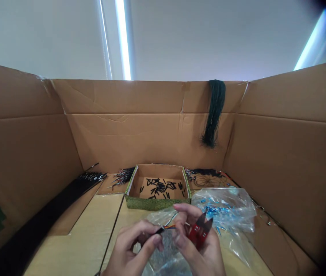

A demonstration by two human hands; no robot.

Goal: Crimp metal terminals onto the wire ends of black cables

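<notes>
Head view: At the lower centre of the frame, a person's left hand [140, 247] pinches the end of a black-sheathed cable [160, 230] between thumb and forefinger, while the right hand [194, 251] curls around red diagonal cutters [199, 233], its fingertips at the thin coloured wires [170, 227] leaving the sheath. Whether the right fingers grip every strand, one cannot tell. A clear plastic bag [164, 258] lies beneath the hands on the table [94, 218]; beyond, a green-sided box [144, 204] holds short black pieces [160, 187]. Good handling here seems to call for a firm left pinch close to the sheath's mouth, keeping the strands from slipping. The parted cutter blades point up, away from the wires, an angle worth keeping; light fingertip pressure should guard against kinks and nicks.
</notes>
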